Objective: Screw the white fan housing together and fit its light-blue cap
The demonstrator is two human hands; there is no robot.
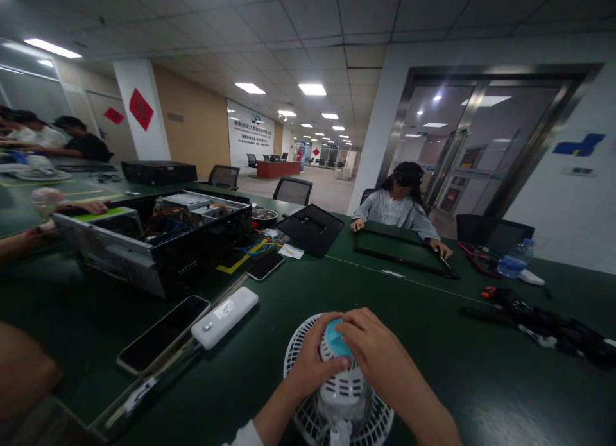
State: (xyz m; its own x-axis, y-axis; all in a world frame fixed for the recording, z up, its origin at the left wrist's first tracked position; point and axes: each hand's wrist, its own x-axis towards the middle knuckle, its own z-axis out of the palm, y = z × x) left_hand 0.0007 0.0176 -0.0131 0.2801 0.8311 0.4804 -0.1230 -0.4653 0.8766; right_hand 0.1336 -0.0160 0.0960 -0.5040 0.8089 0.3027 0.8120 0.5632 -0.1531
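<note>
Hands, left [312, 359] and right [380, 353], grip a white caged fan [342, 394] by its teal-capped motor housing [337, 362].

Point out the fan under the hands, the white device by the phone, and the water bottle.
Fan [373, 417], head view, on its grille.
White device [224, 317], head view, on its top face.
Water bottle [516, 258], head view, on its body.
</note>
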